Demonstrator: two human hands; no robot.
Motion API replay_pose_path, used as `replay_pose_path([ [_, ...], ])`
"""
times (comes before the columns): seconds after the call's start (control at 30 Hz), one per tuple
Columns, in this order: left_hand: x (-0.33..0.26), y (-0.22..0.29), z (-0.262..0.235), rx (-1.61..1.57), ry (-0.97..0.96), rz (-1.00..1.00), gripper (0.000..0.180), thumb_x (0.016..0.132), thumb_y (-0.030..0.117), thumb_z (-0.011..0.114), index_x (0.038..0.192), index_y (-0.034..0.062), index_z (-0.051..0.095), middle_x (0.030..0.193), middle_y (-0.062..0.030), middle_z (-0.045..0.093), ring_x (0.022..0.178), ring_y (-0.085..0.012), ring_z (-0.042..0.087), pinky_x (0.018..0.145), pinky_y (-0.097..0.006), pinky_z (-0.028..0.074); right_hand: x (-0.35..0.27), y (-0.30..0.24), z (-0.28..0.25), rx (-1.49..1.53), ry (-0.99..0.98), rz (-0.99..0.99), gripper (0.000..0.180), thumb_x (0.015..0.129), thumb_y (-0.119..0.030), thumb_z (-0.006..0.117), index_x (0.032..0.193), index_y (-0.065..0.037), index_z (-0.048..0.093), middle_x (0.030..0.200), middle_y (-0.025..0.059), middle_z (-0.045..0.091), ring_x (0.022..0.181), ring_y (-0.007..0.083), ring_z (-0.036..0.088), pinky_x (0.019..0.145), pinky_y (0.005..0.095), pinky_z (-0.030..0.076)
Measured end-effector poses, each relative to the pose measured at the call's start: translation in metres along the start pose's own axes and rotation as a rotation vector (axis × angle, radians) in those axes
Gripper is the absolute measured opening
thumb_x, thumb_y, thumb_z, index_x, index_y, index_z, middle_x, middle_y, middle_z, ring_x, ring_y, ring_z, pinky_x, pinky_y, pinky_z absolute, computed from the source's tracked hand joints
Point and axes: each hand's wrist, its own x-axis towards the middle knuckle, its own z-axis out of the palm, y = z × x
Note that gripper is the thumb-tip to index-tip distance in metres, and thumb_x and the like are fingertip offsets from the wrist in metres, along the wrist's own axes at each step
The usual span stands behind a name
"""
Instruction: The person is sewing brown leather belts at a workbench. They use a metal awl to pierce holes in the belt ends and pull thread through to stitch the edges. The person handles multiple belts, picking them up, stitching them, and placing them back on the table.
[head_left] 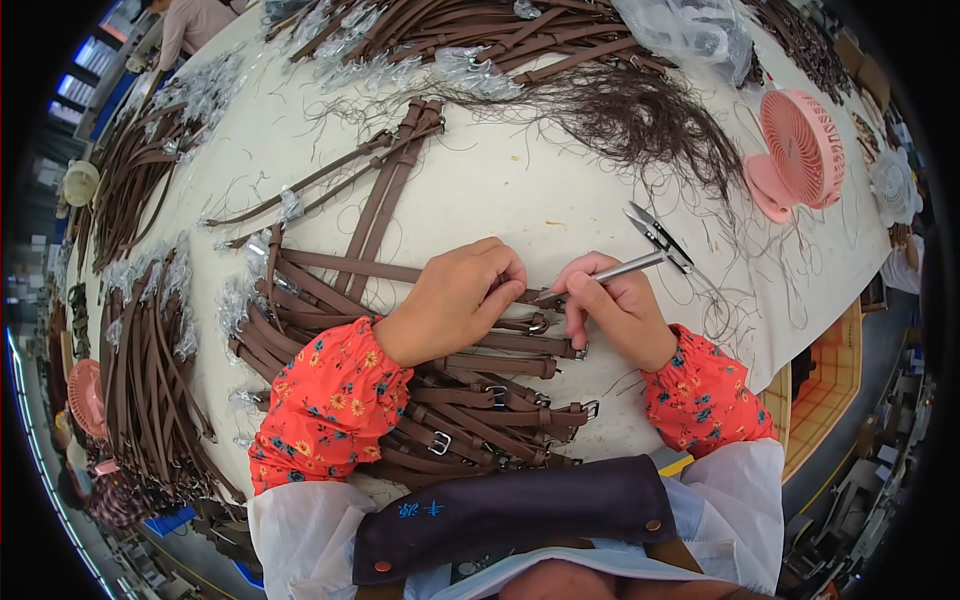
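My left hand is closed, thumb and fingertips pinched at the end of a brown buckled strap that runs in from the left. Close beside it, my right hand grips a slim silver metal tool. The tool's narrow tip points left at the strap end near my left fingertips; its exact contact is hidden. Under my hands lies a thick pile of brown straps with silver buckles, their far ends wrapped in clear plastic. Thread snips rest just beyond my right hand.
A tangle of dark loose threads spreads across the white table. More strap bundles lie at the left, and others at the far side under a clear plastic bag. A pink fan stands at the right.
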Motion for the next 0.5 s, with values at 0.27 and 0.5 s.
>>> replay_pose_path([
  [0.27, 0.0, 0.0011, -0.0013, -0.006, -0.008, -0.004, 0.01, 0.094, 0.01, 0.067, 0.097, 0.0008, 0.063, 0.087, -0.0122, 0.062, 0.071, -0.0238, 0.062, 0.066, -0.035, 0.049, 0.0009, 0.0024, -0.0004, -0.005, -0.013, -0.02, 0.027, 0.11, -0.024, 0.049, 0.107, 0.0, 0.062, 0.071, 0.0025, 0.064, 0.057, 0.0079, 0.06, 0.053, 0.0221, 0.046],
  [0.5, -0.0003, 0.0015, -0.0019, -0.01, -0.012, -0.003, 0.01, 0.094, 0.009, 0.067, 0.097, 0.0009, 0.063, 0.087, -0.0115, 0.062, 0.071, -0.0228, 0.061, 0.066, -0.035, 0.049, 0.0009, 0.0032, -0.0002, -0.001, -0.02, -0.017, 0.027, 0.11, -0.024, 0.05, 0.108, 0.0, 0.062, 0.071, 0.0027, 0.064, 0.057, 0.0081, 0.061, 0.054, 0.0221, 0.047],
])
